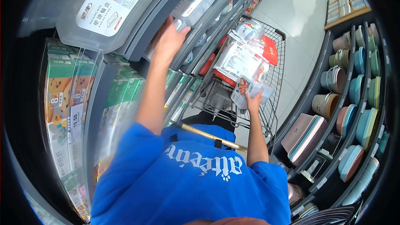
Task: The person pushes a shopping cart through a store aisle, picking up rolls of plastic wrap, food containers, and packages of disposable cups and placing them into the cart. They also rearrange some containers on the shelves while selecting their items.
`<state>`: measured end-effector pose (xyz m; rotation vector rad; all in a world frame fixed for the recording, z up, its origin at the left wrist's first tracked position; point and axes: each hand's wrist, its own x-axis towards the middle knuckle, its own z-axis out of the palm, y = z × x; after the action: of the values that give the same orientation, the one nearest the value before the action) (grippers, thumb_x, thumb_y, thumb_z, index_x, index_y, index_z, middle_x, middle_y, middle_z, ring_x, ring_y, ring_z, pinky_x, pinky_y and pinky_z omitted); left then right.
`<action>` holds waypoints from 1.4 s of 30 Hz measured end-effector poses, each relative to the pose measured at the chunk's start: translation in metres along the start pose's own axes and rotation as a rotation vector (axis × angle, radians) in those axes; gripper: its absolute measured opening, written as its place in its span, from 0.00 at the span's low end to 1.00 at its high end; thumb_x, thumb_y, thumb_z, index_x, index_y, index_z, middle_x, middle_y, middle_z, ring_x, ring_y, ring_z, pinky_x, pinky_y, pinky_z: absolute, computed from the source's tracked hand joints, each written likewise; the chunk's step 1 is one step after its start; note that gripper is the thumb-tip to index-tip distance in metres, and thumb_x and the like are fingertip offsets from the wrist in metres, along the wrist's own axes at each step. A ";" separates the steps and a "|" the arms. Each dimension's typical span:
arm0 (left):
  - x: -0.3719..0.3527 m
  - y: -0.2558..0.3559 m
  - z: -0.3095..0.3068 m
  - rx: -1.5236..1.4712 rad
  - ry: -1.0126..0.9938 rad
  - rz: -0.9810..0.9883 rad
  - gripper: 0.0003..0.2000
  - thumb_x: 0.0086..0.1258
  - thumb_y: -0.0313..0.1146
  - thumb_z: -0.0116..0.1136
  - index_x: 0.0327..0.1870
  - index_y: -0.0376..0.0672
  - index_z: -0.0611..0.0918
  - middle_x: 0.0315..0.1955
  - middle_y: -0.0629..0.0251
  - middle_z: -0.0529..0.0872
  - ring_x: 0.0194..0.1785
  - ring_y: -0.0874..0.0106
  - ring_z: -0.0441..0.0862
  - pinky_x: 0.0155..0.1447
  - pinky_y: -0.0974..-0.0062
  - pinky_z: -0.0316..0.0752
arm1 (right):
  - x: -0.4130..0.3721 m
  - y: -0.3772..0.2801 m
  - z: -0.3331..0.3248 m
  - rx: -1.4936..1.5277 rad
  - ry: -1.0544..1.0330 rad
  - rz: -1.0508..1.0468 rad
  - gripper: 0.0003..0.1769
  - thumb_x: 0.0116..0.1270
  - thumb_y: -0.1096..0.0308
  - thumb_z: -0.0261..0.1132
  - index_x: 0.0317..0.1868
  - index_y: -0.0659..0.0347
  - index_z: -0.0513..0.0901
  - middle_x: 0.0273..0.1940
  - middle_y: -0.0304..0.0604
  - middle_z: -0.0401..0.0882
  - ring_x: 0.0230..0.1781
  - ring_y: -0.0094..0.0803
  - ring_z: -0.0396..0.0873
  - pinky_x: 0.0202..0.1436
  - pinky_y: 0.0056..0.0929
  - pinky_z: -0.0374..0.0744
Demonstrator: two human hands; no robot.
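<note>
On the left, my left hand [170, 37] reaches into a shelf, thumb spread from the index finger, at the near end of a clear plastic food container [199, 6] with a printed label. Its other fingers are partly hidden by the shelf, and no firm grip shows. My right hand [254, 100] is closed on a clear plastic food container [240, 94] with a printed label, over the near end of a wire shopping cart [278, 100]. White and clear packages [237, 60] and a red package [269, 50] lie in the cart.
A large lidded packing box [104, 14] and green-topped cartons [60, 87] stand on the left shelves. Stacked bowls and pots [333, 78] and pink trays [303, 135] fill the right shelves. A gold-coloured cart handle [212, 136] crosses before my blue shirt.
</note>
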<state>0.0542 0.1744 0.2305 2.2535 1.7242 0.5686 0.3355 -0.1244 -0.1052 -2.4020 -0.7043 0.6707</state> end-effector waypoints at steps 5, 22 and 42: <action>-0.019 -0.032 0.021 0.180 0.075 0.033 0.41 0.71 0.48 0.63 0.79 0.37 0.59 0.73 0.46 0.66 0.76 0.45 0.63 0.72 0.38 0.61 | 0.002 0.010 0.008 0.009 0.016 -0.013 0.62 0.61 0.45 0.75 0.78 0.76 0.48 0.72 0.77 0.54 0.73 0.69 0.59 0.77 0.49 0.63; -0.045 -0.009 0.027 0.252 0.023 0.040 0.44 0.68 0.50 0.66 0.80 0.42 0.56 0.79 0.43 0.54 0.81 0.42 0.51 0.74 0.28 0.52 | 0.001 0.007 0.006 -0.020 0.038 -0.042 0.54 0.65 0.47 0.72 0.75 0.78 0.55 0.69 0.77 0.61 0.72 0.66 0.61 0.77 0.49 0.62; 0.057 -0.005 0.051 -0.171 -0.016 -0.025 0.52 0.60 0.57 0.71 0.80 0.42 0.57 0.74 0.38 0.65 0.78 0.43 0.60 0.79 0.50 0.58 | 0.012 0.052 0.004 0.192 0.029 0.091 0.38 0.67 0.51 0.72 0.63 0.75 0.70 0.63 0.63 0.65 0.61 0.51 0.71 0.68 0.42 0.70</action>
<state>0.0852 0.2325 0.1913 2.1108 1.6274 0.6637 0.3596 -0.1530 -0.1436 -2.2725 -0.4970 0.7054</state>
